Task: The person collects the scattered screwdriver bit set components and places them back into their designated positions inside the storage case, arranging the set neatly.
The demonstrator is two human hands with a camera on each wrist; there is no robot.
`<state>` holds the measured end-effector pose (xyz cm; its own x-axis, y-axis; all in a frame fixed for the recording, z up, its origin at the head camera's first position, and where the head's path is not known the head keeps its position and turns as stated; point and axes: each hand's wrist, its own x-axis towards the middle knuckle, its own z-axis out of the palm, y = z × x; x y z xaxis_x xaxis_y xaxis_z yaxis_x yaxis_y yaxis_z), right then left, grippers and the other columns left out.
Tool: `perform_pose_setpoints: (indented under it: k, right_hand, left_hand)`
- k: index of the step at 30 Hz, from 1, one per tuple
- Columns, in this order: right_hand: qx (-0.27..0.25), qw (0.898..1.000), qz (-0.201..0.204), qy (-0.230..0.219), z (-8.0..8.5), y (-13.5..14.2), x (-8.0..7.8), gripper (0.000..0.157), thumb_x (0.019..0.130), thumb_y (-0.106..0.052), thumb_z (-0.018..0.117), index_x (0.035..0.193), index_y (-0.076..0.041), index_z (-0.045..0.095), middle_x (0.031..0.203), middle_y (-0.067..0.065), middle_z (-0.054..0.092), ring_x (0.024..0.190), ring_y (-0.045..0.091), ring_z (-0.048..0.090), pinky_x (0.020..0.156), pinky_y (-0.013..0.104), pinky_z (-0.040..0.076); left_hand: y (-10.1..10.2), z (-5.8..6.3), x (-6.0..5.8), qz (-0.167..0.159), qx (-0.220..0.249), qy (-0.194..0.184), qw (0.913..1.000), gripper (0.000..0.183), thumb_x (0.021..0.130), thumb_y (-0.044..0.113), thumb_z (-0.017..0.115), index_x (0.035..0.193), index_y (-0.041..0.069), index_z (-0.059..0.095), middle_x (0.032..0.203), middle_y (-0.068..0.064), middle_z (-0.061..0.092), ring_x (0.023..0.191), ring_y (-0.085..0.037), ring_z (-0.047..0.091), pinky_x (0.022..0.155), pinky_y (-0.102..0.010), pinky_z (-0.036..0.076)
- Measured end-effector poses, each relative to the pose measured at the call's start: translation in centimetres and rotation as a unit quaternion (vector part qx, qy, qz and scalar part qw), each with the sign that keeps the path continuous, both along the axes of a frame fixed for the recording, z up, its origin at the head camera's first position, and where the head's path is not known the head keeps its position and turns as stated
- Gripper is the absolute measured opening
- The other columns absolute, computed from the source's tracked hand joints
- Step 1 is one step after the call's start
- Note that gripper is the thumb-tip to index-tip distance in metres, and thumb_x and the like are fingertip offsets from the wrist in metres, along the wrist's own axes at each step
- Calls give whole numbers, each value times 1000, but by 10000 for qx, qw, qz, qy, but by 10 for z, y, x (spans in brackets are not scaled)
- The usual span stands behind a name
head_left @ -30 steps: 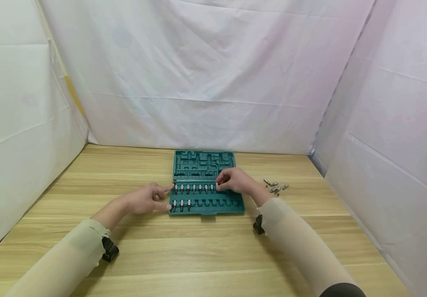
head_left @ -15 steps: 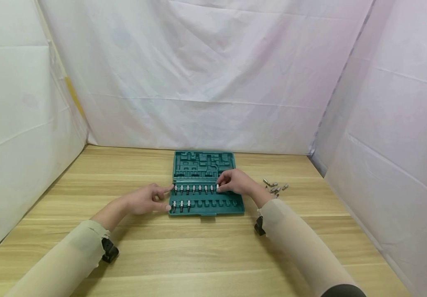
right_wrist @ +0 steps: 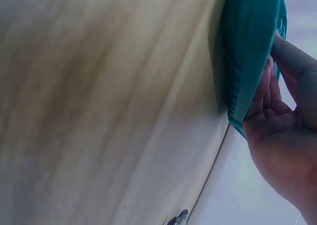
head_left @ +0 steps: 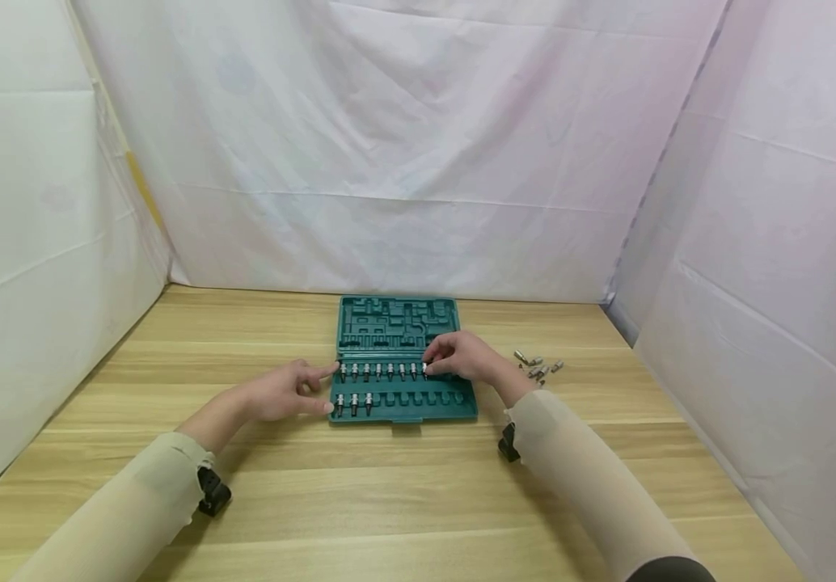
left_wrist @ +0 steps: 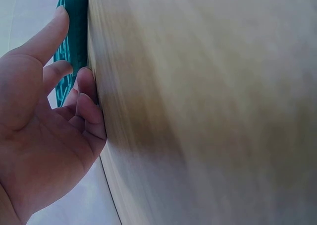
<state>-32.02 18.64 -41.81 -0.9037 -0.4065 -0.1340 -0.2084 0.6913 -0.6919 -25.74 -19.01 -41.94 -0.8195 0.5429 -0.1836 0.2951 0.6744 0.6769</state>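
A green plastic case (head_left: 407, 390) lies unfolded on the wooden table, its moulded lid at the back. Silver-and-black bit sockets (head_left: 355, 402) sit in slots of its two rows. My left hand (head_left: 281, 393) touches the case's left edge with thumb and forefinger spread; in the left wrist view its other fingers are loosely curled beside the case. Over the back row's right part, my right hand (head_left: 463, 357) pinches a bit socket (head_left: 425, 369) between thumb and fingers. That bit socket is partly hidden. The right wrist view shows the case's side (right_wrist: 250, 51) but not the fingertips' hold.
Several loose bit sockets (head_left: 537, 371) lie in a small pile right of the case, near my right forearm. Bare slots (head_left: 418, 398) run along the front row's right part. White cloth walls (head_left: 403, 162) stand behind the table and on both sides.
The bit socket under my right fingers has settled lower, in line with the back row. My left hand stays at the case's edge.
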Motion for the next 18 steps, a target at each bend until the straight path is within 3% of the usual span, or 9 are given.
perform_pose_setpoints:
  k: [7, 18]
  right_hand:
    - [223, 9997, -43, 29, 2, -3, 0, 8, 102, -25, 82, 108, -21, 84, 117, 1, 79, 100, 17, 71, 85, 36, 61]
    - [663, 9974, 123, 257, 5, -6, 3, 11, 103, -25, 80, 109, -19, 87, 115, 1, 82, 89, 12, 74, 80, 32, 64]
  left_hand:
    - [-1, 2, 1, 12, -32, -32, 10000, 87, 101, 43, 79, 172, 16, 36, 131, -18, 57, 121, -31, 62, 106, -52, 56]
    - [0, 0, 0, -19, 1, -2, 10000, 87, 101, 42, 80, 171, 14, 36, 132, -20, 58, 120, -31, 61, 103, -51, 56]
